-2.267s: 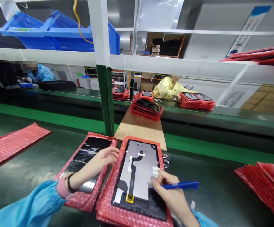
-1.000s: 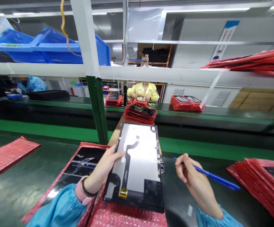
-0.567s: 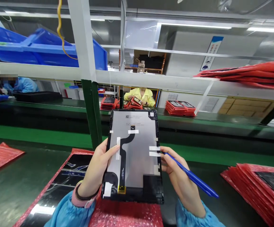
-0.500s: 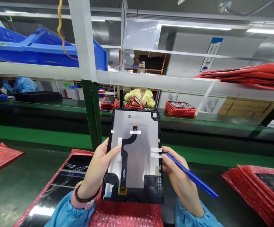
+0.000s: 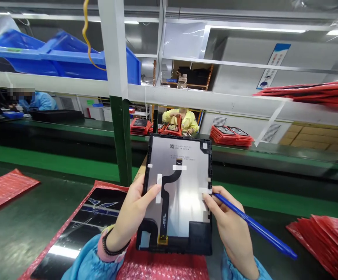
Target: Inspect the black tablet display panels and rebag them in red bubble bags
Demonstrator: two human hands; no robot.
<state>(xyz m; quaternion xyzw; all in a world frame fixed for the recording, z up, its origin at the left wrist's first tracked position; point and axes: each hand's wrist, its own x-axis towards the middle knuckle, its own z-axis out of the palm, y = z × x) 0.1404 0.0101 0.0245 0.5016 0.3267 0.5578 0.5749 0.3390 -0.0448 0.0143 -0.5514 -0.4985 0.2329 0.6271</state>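
Observation:
Held upright before me is a tablet screen panel (image 5: pixel 174 206), its silver back with a black flex cable and white tape strips facing me. My left hand (image 5: pixel 136 202) grips its left edge, the thumb lying on the back near a tape strip. At the right edge my right hand (image 5: pixel 230 221) has its thumb on the back over a white strip, and it also holds a blue pen (image 5: pixel 259 227) that slants down to the right. Below the panel lies a red bubble-wrap bag (image 5: pixel 163 268). A glossy black screen (image 5: pixel 81 229) rests on red wrap beside my left forearm.
Stacked red bubble bags (image 5: pixel 326 241) sit at the right; another red bag (image 5: pixel 5 190) lies far left. A green-and-white post (image 5: pixel 119 136) stands ahead. Blue bins (image 5: pixel 55 58) occupy the shelf above. Across the line, a person in yellow (image 5: pixel 186 120) works beside red stacks (image 5: pixel 230 136).
The panel and both hands appear further right, along with the whole view. My right thumb has moved onto the panel's back over the tape, and the pen's far end has swung right and down.

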